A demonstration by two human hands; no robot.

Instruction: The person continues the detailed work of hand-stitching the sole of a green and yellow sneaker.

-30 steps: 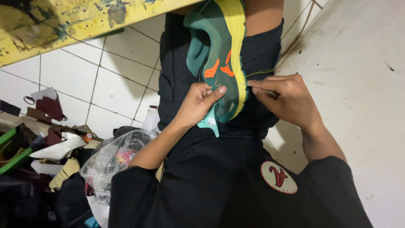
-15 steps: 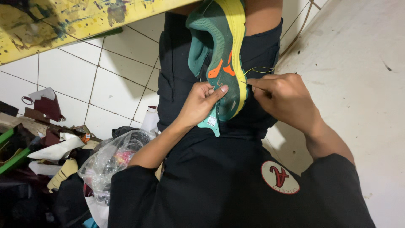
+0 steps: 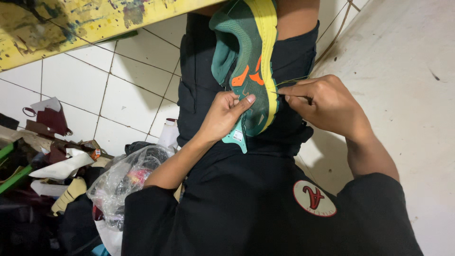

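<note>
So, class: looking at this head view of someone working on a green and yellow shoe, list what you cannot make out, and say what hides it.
- Shoe: its toe end is cut off by the top edge.
- Right hand: whatever its fingers pinch is too small to tell; only a thin thread shows.
- Left hand: it covers part of the shoe's side.
- Plastic bag: contents blurred by crumpled film.
- Pile of scraps: cut off by the left edge.

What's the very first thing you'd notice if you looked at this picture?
The bright shoe jumps out: green with a yellow sole and orange marks, lying on the person's dark lap near the top middle. The left hand steadies its side, while the right hand pinches a thin thread beside the yellow sole. At lower left sits a messy heap with a clear plastic bag and scraps on the white tiled floor.
</note>
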